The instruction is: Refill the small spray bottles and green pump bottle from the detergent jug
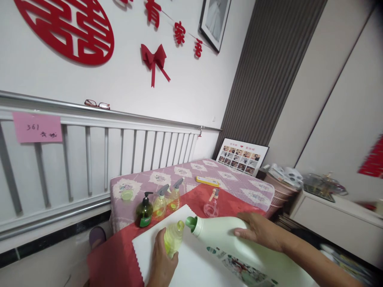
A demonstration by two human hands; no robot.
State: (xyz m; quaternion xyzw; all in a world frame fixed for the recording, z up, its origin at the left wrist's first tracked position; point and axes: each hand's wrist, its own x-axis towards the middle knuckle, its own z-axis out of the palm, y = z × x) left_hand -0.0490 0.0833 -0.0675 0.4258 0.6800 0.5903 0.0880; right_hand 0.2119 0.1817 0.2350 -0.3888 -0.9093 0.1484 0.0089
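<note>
My left hand (pixel 164 255) is wrapped round a small clear yellow bottle (pixel 174 237) with its top off. In my right hand (pixel 259 230) is a large pale green detergent jug (pixel 221 231), tipped on its side. The jug's green spout (pixel 191 224) points at the bottle's open neck, a small gap apart. Whether liquid is flowing between them I cannot make out. Beneath both lies a white sheet (pixel 191 259) with a scalloped edge.
Behind the sheet stand a dark green pump bottle (pixel 145 211), two yellow spray bottles (pixel 160 203) and a pink spray bottle (pixel 212 203). Farther back lies a yellow box (pixel 207 181). A red cloth (pixel 110 255) covers part of the patterned tablecloth (pixel 167 177). A radiator (pixel 98 159) runs along the wall.
</note>
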